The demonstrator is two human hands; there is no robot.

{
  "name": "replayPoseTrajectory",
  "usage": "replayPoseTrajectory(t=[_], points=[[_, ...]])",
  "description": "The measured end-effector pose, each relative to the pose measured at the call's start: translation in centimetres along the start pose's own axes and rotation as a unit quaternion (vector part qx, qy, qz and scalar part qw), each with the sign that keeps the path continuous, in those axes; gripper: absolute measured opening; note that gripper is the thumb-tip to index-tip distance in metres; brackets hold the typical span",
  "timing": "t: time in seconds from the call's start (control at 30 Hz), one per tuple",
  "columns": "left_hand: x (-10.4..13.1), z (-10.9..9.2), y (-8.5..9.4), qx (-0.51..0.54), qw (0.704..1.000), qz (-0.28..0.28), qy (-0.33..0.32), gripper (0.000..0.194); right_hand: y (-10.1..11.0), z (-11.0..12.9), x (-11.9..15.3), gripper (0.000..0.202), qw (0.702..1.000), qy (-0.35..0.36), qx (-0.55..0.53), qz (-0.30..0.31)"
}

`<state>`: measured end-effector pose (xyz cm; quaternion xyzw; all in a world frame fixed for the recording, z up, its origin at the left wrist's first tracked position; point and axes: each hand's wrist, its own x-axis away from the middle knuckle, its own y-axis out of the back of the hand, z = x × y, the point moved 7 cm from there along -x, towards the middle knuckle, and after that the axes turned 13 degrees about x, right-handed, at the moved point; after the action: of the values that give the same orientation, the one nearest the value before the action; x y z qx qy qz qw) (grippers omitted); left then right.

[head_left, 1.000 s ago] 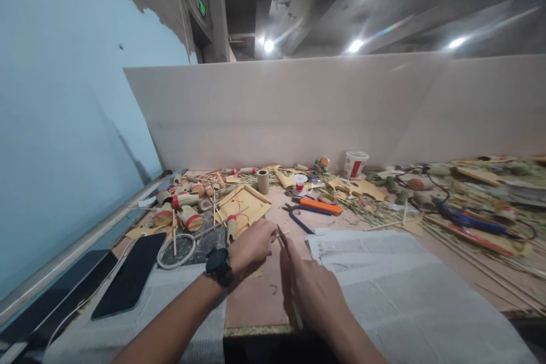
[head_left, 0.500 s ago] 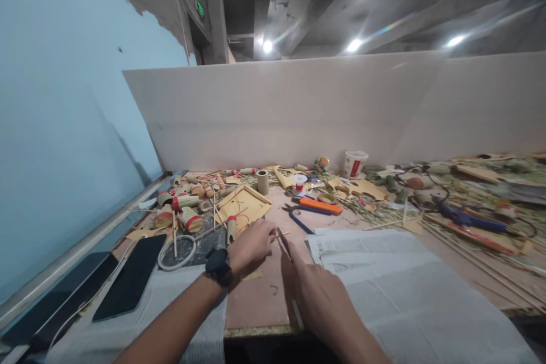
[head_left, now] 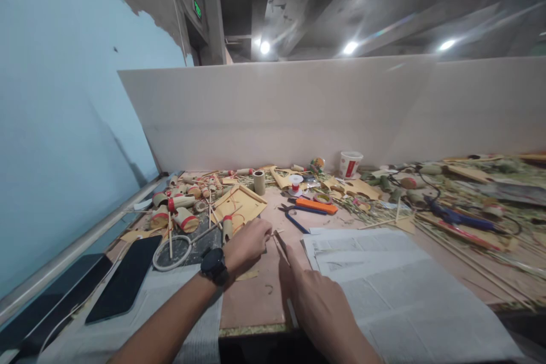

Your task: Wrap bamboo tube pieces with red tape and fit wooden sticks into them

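My left hand (head_left: 249, 242), with a black watch (head_left: 214, 265) on its wrist, is closed over the middle of the worktable. From its fingertips a short, thin pale stick (head_left: 278, 231) pokes out to the right. In my right hand (head_left: 318, 296) is a knife (head_left: 281, 243), its narrow dark blade pointing away from me beside the stick. Whether blade and stick touch I cannot tell. Just left of my left hand stands a small bamboo tube with a red band (head_left: 227, 228). A curled shaving (head_left: 268, 289) lies on the board below.
Pliers (head_left: 298, 219) and an orange-handled cutter (head_left: 316, 206) lie ahead. Newspaper (head_left: 396, 290) covers the right front, a phone (head_left: 125, 278) the left. Bamboo tubes (head_left: 185, 220), a yellow tray (head_left: 239, 205), a paper cup (head_left: 351, 165) and a blue glue gun (head_left: 460, 217) stand around.
The whole scene has shifted slightly left as the head turned a little. Both hands keep nearly the same pose, with the blade still close to the stick.
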<state>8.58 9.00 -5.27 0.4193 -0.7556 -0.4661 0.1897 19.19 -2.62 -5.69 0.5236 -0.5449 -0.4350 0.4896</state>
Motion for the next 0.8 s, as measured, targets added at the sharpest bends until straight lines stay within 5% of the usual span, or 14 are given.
replayPoseTrajectory(t=[0.27,0.47,0.63,0.8], points=[[0.0,-0.2,0.0,-0.009,1.0,0.007,-0.005,0.023,0.2,0.6,-1.8,0.067,1.0,-0.005,-0.001,-0.027],[0.8,-1.5,0.6,-0.018,1.0,-0.002,-0.005,0.02,-0.2,-0.8,-0.6,0.053,0.996,-0.018,-0.069,-0.056],[3.5,-1.1,3.7,0.002,1.0,-0.025,0.001,0.02,0.9,0.4,0.7,0.055,0.994,0.015,-0.1,-0.033],[6.9,2.0,7.4,0.036,0.999,-0.033,0.021,0.023,2.5,6.1,0.8,0.07,0.992,0.077,-0.086,-0.054]])
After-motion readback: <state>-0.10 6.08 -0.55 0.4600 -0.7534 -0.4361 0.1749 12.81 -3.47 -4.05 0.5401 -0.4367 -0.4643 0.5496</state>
